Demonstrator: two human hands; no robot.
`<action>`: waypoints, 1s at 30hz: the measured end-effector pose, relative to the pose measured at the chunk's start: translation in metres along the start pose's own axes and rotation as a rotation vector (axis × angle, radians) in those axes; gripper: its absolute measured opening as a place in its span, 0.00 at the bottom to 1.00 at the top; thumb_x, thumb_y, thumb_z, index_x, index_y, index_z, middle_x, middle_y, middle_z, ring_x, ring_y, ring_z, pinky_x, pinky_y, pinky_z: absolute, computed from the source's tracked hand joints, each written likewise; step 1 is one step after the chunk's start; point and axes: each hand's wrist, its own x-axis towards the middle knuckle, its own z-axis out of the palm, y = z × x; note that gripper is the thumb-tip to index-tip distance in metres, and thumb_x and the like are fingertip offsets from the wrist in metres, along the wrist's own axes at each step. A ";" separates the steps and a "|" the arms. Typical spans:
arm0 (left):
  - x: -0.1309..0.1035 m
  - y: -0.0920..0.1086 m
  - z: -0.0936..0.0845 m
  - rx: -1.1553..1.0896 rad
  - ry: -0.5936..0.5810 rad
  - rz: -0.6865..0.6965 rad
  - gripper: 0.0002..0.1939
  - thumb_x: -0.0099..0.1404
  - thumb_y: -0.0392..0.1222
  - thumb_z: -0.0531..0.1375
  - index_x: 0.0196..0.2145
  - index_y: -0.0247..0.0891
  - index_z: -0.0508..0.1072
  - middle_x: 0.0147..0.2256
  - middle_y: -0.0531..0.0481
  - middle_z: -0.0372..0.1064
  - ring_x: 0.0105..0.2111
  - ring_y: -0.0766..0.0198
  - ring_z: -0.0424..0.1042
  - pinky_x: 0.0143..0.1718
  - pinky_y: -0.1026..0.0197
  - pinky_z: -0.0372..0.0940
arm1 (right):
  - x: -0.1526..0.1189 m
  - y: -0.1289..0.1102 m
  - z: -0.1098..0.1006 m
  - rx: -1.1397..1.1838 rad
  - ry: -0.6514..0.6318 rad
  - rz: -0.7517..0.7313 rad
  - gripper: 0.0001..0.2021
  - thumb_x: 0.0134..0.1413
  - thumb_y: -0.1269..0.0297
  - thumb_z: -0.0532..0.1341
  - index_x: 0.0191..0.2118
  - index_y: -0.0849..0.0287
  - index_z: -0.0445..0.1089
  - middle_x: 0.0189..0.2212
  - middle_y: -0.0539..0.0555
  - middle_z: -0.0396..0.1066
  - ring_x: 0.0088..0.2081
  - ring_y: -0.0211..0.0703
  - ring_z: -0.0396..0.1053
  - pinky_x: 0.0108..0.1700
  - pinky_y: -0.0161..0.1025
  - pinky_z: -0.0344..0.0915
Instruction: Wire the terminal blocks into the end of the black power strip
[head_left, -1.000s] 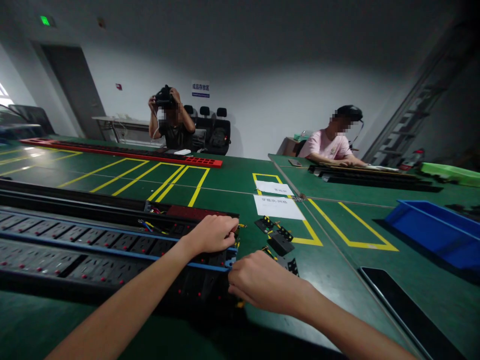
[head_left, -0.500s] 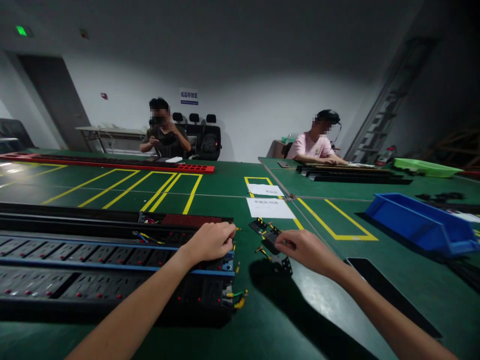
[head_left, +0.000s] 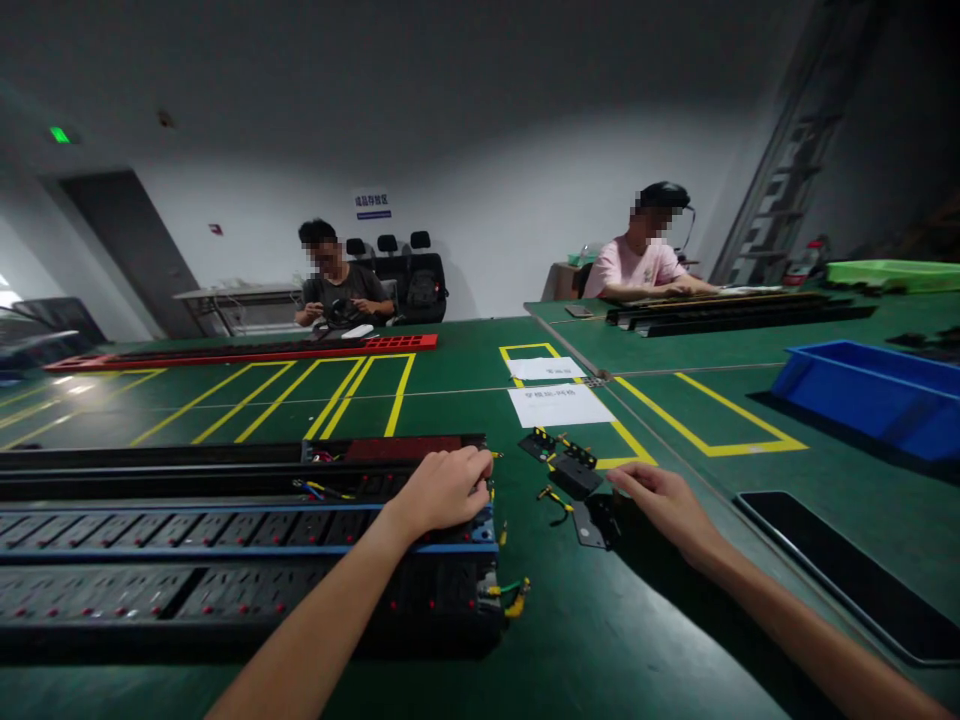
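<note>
My left hand (head_left: pixel 450 490) rests over the right end of a black socket strip with blue edges (head_left: pixel 255 530), its fingers curled at the strip's end; what they hold is hidden. Just right of the small black plates (head_left: pixel 576 474) is my right hand (head_left: pixel 664 500), thumb and fingers brought together, and anything between them is too small to make out. Another black bracket (head_left: pixel 592 525) and a yellow-ended wire (head_left: pixel 553 497) lie below those plates. A second socket strip (head_left: pixel 247 590) lies nearer, with yellow and green wire ends (head_left: pixel 516 597) sticking out.
A phone-like black slab (head_left: pixel 847 570) lies at the right, a blue bin (head_left: pixel 870 395) behind it. White paper sheets (head_left: pixel 559 406) lie beyond the plates. Two people sit across the green table, near a red frame (head_left: pixel 405 343) and black strips (head_left: pixel 735 310).
The view has shifted, moving the bench items within the picture. My right hand has moved slightly away from the small plates. The person at the left has lowered their hands.
</note>
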 end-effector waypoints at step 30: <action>0.002 0.007 -0.004 -0.015 -0.046 -0.060 0.08 0.68 0.36 0.52 0.43 0.40 0.69 0.37 0.47 0.77 0.36 0.56 0.76 0.34 0.56 0.62 | -0.014 -0.021 0.003 0.540 0.082 0.326 0.15 0.40 0.51 0.73 0.29 0.56 0.76 0.16 0.43 0.49 0.18 0.31 0.43 0.17 0.30 0.40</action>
